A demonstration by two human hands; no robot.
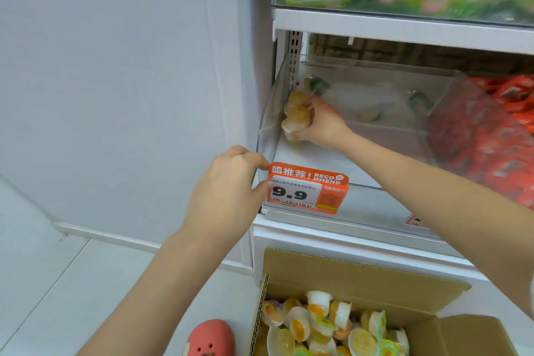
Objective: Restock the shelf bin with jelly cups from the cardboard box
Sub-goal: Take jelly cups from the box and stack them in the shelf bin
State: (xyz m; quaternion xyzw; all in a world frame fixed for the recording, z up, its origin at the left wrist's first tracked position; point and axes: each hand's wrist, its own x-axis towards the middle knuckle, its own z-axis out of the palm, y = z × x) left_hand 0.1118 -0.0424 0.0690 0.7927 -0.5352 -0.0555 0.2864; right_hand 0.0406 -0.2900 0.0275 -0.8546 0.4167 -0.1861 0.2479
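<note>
The right hand [320, 121] reaches into the clear plastic shelf bin [450, 89], fingers curled around a cluster of yellow jelly cups [297, 113] at the bin's left wall. The left hand [228, 191] pinches the bin's front left corner beside the orange price tag [306, 191]. Below, the open brown cardboard box [361, 277] holds many more jelly cups [326, 324]. A pink shoe [211, 338] sits beside the box.

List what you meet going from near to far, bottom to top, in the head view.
Open brown cardboard box of jelly cups → orange 9.9 price tag pinched by left hand → right hand gripping yellow jelly cups inside clear plastic shelf bin → white upper shelf edge.
</note>
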